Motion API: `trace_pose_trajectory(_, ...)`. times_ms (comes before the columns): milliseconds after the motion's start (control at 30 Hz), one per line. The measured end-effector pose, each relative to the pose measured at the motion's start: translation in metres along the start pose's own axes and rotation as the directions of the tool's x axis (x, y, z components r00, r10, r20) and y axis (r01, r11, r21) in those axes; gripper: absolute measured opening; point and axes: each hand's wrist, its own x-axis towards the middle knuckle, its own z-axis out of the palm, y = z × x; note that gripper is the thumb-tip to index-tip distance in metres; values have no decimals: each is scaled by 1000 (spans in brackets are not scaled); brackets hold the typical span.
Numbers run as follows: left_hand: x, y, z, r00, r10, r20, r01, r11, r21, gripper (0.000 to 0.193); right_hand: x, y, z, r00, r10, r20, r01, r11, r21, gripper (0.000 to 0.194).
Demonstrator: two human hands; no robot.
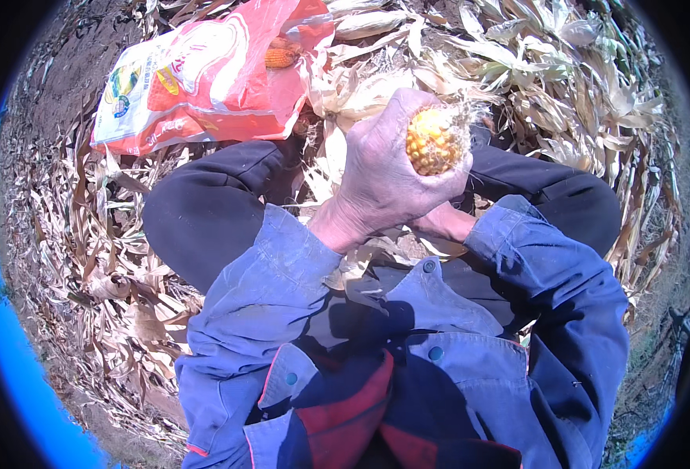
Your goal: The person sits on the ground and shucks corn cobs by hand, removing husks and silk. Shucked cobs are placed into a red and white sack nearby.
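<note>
My left hand is wrapped around a yellow corn cob in front of me, with the kernels at one end showing and dry silk along its right side. Below and partly behind it is my right hand, mostly hidden; its wrist shows, but its fingers and what they touch do not. Pale dry husks lie just beyond the hands. At the upper left, a red and white plastic sack lies on its side, and orange corn cobs show at its open mouth.
My bent legs in dark trousers lie either side of my hands. A heap of dry corn husks spreads across the upper right. More husks and dry leaves cover the ground at the left, with bare soil at the upper left.
</note>
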Motion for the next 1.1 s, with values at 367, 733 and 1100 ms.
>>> trace_pose_trajectory(367, 22, -108, -52, 715, -684, 143, 421, 258, -870, 29, 5, -22, -32, 988, -111, -106, 80, 962, -260, 24)
trace_pose_trajectory(733, 27, -124, -73, 586, -810, -31, 322, 268, -908, 31, 20, -11, -53, 999, -29, 30, 41, 775, -631, 39)
trace_pose_trajectory(1100, 23, -121, -77, 663, -672, -331, 214, 594, -775, 32, -11, -19, -316, 400, -537, -742, -522, 533, -667, 61)
